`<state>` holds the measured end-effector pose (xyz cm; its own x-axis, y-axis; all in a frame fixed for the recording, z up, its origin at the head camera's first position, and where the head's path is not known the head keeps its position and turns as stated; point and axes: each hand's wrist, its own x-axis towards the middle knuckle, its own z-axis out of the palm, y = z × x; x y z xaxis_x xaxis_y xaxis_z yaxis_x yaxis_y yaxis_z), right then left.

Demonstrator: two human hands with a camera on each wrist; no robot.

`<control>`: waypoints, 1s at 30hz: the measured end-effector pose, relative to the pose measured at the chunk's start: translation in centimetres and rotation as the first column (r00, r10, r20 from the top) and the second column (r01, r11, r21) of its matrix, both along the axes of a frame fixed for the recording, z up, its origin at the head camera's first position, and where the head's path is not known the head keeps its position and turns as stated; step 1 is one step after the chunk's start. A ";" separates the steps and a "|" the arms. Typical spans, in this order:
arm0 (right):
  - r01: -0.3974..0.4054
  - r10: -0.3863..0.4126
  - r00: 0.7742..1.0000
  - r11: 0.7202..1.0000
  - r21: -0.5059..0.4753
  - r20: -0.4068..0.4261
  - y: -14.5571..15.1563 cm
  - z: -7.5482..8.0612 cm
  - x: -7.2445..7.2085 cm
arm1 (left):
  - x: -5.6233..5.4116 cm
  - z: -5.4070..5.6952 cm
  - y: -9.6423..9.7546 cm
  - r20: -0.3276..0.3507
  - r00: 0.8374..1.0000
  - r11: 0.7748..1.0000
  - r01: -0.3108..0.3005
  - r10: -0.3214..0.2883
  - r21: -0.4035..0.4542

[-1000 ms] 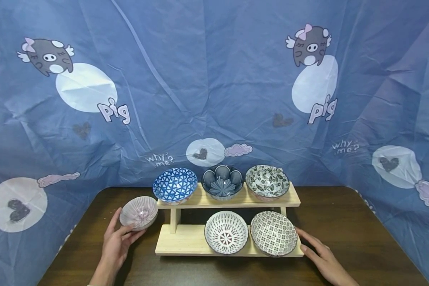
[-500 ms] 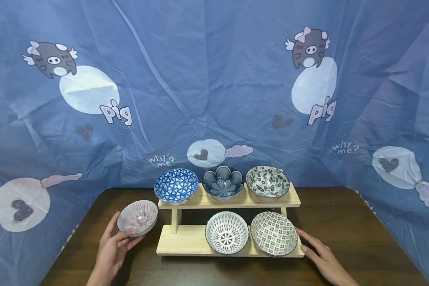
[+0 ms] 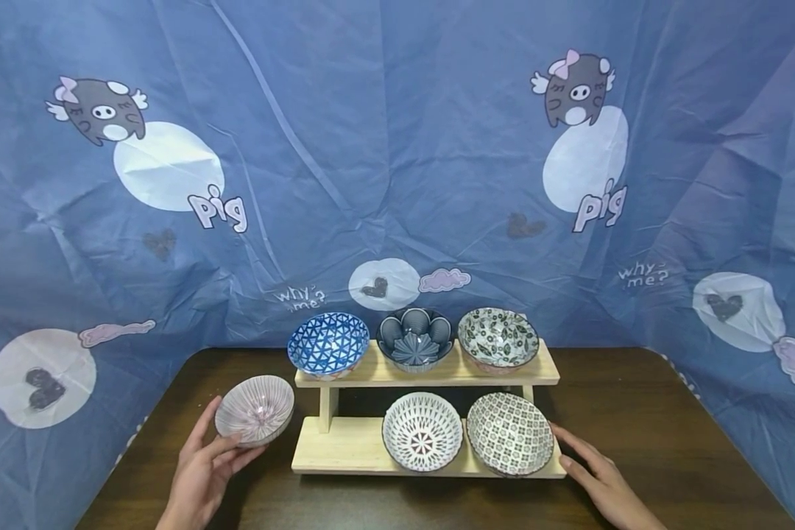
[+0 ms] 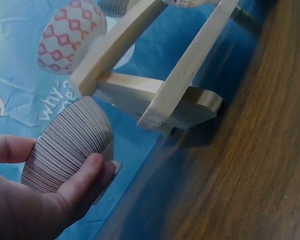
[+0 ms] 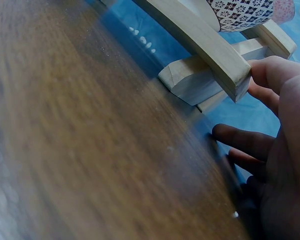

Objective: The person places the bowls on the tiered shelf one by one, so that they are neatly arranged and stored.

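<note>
My left hand (image 3: 202,471) holds a small bowl (image 3: 255,411) with thin dark stripes and a pinkish centre, left of a two-tier wooden display stand (image 3: 341,445). The bowl tilts towards the head camera. Its striped outside (image 4: 70,145) shows in the left wrist view, thumb and fingers around it. My right hand (image 3: 599,478) grips the right end of the stand's lower board (image 5: 230,75) with thumb and index finger; its other fingers are apart from the wood. Beside that hand, a bowl with a brown flower-and-dot pattern (image 3: 510,434) sits on the lower tier.
A white bowl with brown dashes (image 3: 422,433) shares the lower tier. On the upper tier stand a blue triangle-patterned bowl (image 3: 328,343), a dark blue petal bowl (image 3: 415,340) and a green floral bowl (image 3: 498,338). A blue printed cloth (image 3: 344,147) hangs behind the dark wooden table (image 3: 642,412).
My left hand has brought the striped bowl slightly towards me and tilted its inside more to the camera. My right hand stays at the stand's end.
</note>
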<state>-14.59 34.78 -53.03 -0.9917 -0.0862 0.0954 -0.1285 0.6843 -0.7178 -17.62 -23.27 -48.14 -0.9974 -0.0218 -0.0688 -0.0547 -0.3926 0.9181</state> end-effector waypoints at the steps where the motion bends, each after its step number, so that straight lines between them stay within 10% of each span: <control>1: -0.004 0.004 1.000 1.000 0.004 -0.008 0.0 0.0 0.0 | 0.1 0.0 0.0 -0.012 1.000 1.000 0.006 -0.006 0.005; 18: -0.007 0.007 1.000 1.000 -0.016 0.020 0.1 0.2 0.3 | 1.8 0.0 -0.2 -0.157 0.984 0.979 0.107 -0.080 0.173; 30: 0.012 -0.012 0.999 1.000 0.001 0.052 0.0 0.4 0.1 | 3.0 0.1 0.2 -0.166 0.976 0.979 0.163 -0.142 0.120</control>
